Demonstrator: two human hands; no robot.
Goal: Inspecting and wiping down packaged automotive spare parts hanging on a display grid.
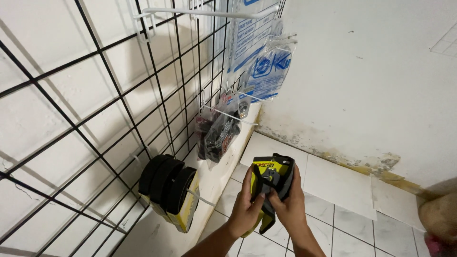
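Observation:
Both my hands hold one black belt in a yellow cardboard sleeve low in the middle of the view, above the tiled floor. My left hand grips its left edge with the thumb across the front. My right hand wraps around its right side from behind. To the left, several matching black belts in yellow sleeves hang side by side on a white hook on the black wire grid.
The grid panel leans along a white wall at the left. Clear plastic bags with blue print and small dark packaged parts hang on white hooks farther back. White floor tiles meet a stained wall base. A brown sack sits at the right edge.

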